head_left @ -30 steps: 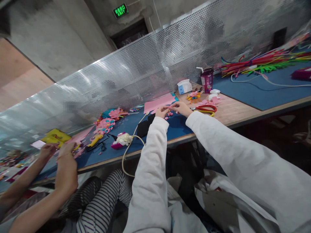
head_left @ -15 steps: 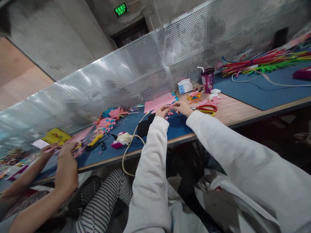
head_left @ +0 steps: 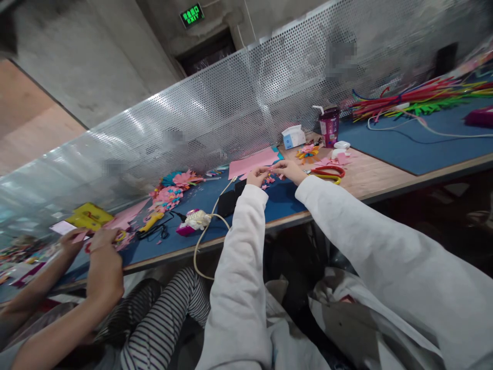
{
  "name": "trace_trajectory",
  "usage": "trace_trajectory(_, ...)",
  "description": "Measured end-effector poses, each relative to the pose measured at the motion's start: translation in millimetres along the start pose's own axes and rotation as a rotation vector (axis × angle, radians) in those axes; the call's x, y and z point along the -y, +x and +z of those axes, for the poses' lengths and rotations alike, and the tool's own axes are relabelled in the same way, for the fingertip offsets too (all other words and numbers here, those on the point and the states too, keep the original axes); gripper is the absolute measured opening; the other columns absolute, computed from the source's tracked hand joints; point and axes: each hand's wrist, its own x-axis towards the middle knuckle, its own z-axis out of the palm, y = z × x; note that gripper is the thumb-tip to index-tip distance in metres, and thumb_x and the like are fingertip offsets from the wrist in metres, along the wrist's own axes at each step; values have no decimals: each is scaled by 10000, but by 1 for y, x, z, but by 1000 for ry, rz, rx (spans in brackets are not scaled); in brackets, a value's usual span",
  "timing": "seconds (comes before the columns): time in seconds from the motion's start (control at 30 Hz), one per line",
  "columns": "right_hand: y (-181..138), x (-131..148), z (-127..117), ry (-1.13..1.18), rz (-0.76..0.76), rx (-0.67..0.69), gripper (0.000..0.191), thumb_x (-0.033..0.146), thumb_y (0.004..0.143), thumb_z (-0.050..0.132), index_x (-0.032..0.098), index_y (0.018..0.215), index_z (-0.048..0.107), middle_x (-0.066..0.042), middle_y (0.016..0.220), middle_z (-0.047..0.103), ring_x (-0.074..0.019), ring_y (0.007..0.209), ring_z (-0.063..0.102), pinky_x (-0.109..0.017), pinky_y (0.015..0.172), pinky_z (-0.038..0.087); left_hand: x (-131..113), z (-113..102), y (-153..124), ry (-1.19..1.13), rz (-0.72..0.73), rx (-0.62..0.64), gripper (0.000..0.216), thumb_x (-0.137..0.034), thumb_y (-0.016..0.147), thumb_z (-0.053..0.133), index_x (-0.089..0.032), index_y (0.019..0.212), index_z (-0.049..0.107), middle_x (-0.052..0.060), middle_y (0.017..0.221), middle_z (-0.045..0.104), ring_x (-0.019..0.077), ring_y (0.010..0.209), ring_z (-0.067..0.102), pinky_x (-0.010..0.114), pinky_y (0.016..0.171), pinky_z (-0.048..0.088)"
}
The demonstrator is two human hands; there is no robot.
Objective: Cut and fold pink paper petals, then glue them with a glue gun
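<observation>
My left hand (head_left: 257, 177) and my right hand (head_left: 289, 170) meet above the blue mat, fingertips pinched close together. Between them is a small piece of pink paper (head_left: 271, 168), partly covered by the fingers. Small pink paper scraps (head_left: 269, 180) lie just beneath. Behind my hands is a larger pink paper sheet (head_left: 250, 163). Scissors with red and yellow handles (head_left: 330, 173) rest to the right of my right hand. An orange and pink paper flower (head_left: 307, 152) sits farther back.
On the left a co-worker's hands (head_left: 103, 240) hold pink paper and scissors. A purple cup with a straw (head_left: 329, 127), a tissue pack (head_left: 294, 137) and a white earphone case (head_left: 341, 146) stand at the back. A cable (head_left: 197, 252) hangs over the table edge; pink paper flowers (head_left: 167, 198) lie left.
My hands stay almost in the same place, pinching the pink paper. The co-worker's hands on the left have shifted slightly, and red scissor handles now show there.
</observation>
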Motion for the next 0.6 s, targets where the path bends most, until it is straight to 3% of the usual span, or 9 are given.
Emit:
trace_trajectory(0.4, -1, 1, 0, 27, -3, -2, 260, 316, 616, 781, 139, 665, 598, 40, 539, 527, -64, 442, 449, -187, 397, 367, -3, 2, -7, 12, 36, 4, 158, -248, 663, 750, -152, 766, 678, 40, 751, 692, 87, 596, 603, 228, 611, 481)
trace_trajectory(0.6, 0, 3, -1, 31, -7, -32, 236, 279, 606, 763, 144, 601, 569, 40, 507, 513, -77, 449, 452, -201, 413, 364, -1, 1, -6, 35, 54, 14, 164, -250, 662, 741, -148, 776, 681, 19, 664, 662, 48, 490, 512, 178, 463, 395)
